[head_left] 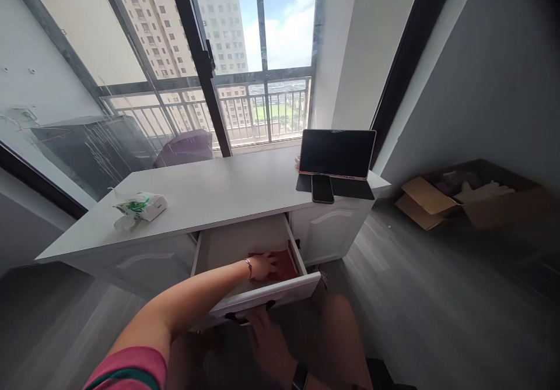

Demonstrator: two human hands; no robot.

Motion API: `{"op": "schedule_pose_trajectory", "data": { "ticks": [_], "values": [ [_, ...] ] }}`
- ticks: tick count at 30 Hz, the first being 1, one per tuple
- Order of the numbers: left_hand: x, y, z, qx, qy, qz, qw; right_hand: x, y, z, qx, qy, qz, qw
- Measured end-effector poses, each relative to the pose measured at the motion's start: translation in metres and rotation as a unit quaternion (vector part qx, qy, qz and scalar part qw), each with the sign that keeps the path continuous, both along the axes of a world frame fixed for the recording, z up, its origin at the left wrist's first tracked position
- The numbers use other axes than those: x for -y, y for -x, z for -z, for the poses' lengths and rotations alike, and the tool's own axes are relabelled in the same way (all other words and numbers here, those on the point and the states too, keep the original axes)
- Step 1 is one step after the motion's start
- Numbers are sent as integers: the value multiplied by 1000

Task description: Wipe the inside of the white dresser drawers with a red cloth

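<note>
A white desk (219,189) has its middle drawer (280,294) pulled out. My left hand (263,266), with a bracelet on the wrist, reaches into the drawer and rests on a red flat thing (286,264) lying inside; whether the fingers grip it I cannot tell. My right hand (262,334), with a dark watch on the wrist, is under the drawer front with its fingers curled on the dark handle (245,318).
On the desktop stand a tablet (336,153) on a dark keyboard cover, a phone (322,189) in front of it, and a pack of tissues (142,207) at the left. An open cardboard box (441,200) lies on the floor at the right. Large windows are behind.
</note>
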State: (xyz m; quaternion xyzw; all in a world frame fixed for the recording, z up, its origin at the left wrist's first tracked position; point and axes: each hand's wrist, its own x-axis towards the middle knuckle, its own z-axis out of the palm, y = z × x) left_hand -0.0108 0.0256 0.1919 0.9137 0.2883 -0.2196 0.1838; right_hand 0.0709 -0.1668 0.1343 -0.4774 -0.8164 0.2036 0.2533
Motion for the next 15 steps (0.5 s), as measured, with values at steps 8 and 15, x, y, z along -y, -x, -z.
{"op": "schedule_pose_trajectory", "data": {
  "ticks": [8, 15],
  "values": [
    [-53, 3, -8, -31, -47, -91, 994, -5, 8, 33, 22, -34, 2, 999],
    [-90, -2, -3, 52, -107, -148, 982, -1, 8, 42, 16, -45, 62, 997]
  ]
}}
